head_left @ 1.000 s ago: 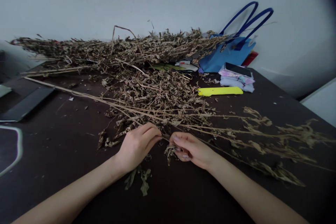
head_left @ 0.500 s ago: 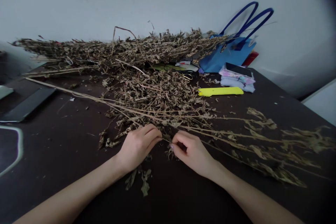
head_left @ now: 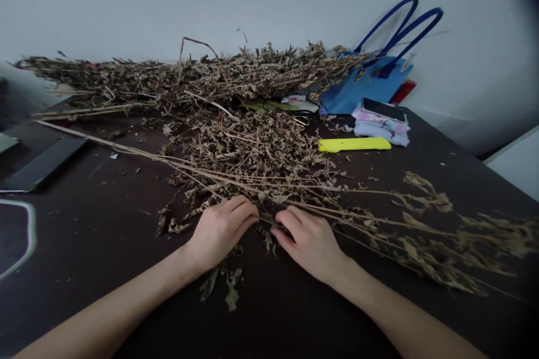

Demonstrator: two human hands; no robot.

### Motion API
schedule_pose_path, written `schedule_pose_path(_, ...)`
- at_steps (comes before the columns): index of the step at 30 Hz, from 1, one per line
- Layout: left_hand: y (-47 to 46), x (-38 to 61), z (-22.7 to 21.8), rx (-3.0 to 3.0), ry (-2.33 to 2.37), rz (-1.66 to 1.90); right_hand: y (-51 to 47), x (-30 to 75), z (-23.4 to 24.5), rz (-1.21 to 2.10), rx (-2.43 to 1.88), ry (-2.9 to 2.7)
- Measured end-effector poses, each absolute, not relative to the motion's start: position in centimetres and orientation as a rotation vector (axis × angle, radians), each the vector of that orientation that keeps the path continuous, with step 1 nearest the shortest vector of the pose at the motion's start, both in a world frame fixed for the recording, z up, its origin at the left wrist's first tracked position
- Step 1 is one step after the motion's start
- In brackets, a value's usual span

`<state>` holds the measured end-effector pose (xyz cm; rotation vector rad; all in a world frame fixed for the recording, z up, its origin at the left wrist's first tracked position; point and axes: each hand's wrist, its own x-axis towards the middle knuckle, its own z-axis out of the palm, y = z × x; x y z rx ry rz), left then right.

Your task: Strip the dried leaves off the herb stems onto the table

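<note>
My left hand (head_left: 221, 229) pinches a long dried plant stem (head_left: 138, 153) that runs from the far left across the dark table (head_left: 84, 235) to leafy branches (head_left: 442, 235) at the right. My right hand (head_left: 309, 238) lies knuckles up just right of it, fingers curled down onto the same stem and its dry leaves. The two hands sit a few centimetres apart. A few torn leaves (head_left: 227, 286) lie under my left wrist.
A heap of loose dry leaves (head_left: 252, 148) lies behind the hands, and a long bundle of dried stalks (head_left: 189, 76) lies against the wall. A blue bag (head_left: 370, 81), folded cloth with a phone (head_left: 381, 120) and a yellow strip (head_left: 353, 145) sit at back right. A dark flat device (head_left: 42, 162) is at left.
My right hand has turned palm down and slid forward onto the stem, closer to the leaf heap. The branches at the right shifted slightly. My left hand has stayed in place.
</note>
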<state>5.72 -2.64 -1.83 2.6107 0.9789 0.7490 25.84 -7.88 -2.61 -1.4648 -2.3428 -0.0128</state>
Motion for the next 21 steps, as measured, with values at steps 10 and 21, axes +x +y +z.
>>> schedule_pose_path(10, -2.64, 5.76, -1.62, 2.603, 0.993, 0.746, -7.82, 25.89, -2.33, -0.09, -1.486, -2.382)
schedule_pose_path(21, -2.84, 5.85, -1.95, 2.603, 0.991, 0.761, -7.67, 26.0, -2.49, -0.018, -1.331, -2.385)
